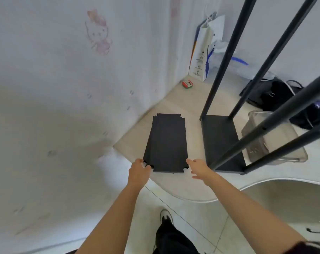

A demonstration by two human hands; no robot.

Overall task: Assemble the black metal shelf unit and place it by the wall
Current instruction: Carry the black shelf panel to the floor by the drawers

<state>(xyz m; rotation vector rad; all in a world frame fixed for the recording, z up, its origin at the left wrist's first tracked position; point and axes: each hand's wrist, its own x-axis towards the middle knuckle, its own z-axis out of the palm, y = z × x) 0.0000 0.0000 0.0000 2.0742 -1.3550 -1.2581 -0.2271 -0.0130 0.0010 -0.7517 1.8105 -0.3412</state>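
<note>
Shelf panels, left hand gripping corner

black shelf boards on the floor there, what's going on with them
A person is putting together a black metal shelf unit. The frame stands on the floor with its bottom shelf in place and four posts rising from it. Beside it, near the wall, lies a stack of loose shelf boards. The left hand pinches the stack's near left corner, and the right hand reaches, fingers spread, to the near right corner. The boards are not yet lifted.
</note>
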